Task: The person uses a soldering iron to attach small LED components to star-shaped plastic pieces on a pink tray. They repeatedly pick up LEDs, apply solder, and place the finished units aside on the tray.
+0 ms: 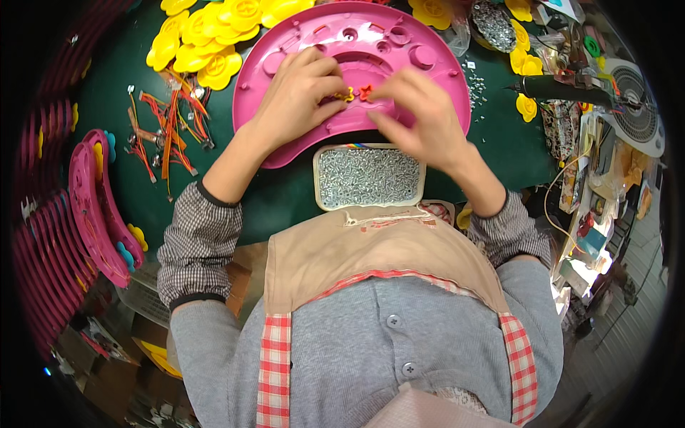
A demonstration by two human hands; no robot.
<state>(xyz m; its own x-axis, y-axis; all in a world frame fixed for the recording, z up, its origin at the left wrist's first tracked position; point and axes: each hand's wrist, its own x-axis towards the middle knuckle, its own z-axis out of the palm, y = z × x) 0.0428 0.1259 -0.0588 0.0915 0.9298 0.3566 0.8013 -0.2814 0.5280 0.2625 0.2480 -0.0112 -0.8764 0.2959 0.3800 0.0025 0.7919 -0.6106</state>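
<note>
A pink curved plastic shell (342, 120) with moulded posts and round recesses lies on the green table before me. Over its left part is my left hand (307, 91), fingers curled at a small yellow star-shaped plastic piece (349, 94); whether they grip it is hidden. Just right of that piece, a red star-shaped plastic piece (366, 92) rests on the shell. My right hand (420, 115), blurred, hovers at the red piece with thumb and fingers apart and nothing visible between them. Below the shell's inner edge stands a tray (317, 182) full of small silvery screws.
Yellow flower-shaped plastic parts (217, 67) are piled at the upper left, above wired components (170, 128). Pink shells (80, 214) stand stacked at the left. A black power screwdriver (567, 88) and a fan (634, 101) are at the right, near loose screws (476, 85).
</note>
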